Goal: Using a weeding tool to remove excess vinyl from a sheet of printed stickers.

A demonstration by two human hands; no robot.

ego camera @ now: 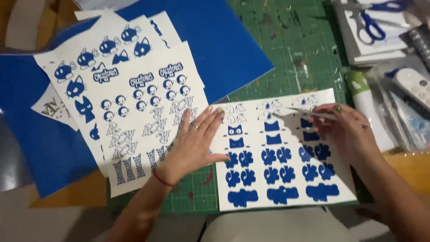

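A white backing sheet (286, 197) with blue cut vinyl shapes (paws, cat faces, bows) lies on the green cutting mat (291, 49). My left hand (195, 143) lies flat, fingers spread, pressing the sheet's left edge. My right hand (347, 132) pinches a thin metal weeding tool (313, 113), its tip pointing left onto the sheet's upper rows. A second white sheet (134, 112) covered with blue cat and bubble shapes lies to the left, partly under my left hand.
More white sticker sheets (112, 31) and a large blue vinyl sheet (224, 40) lie at the upper left. Blue-handled scissors (369, 24) rest on a stack at the upper right, next to a white remote (414, 85) and a white-and-green tube (363, 89).
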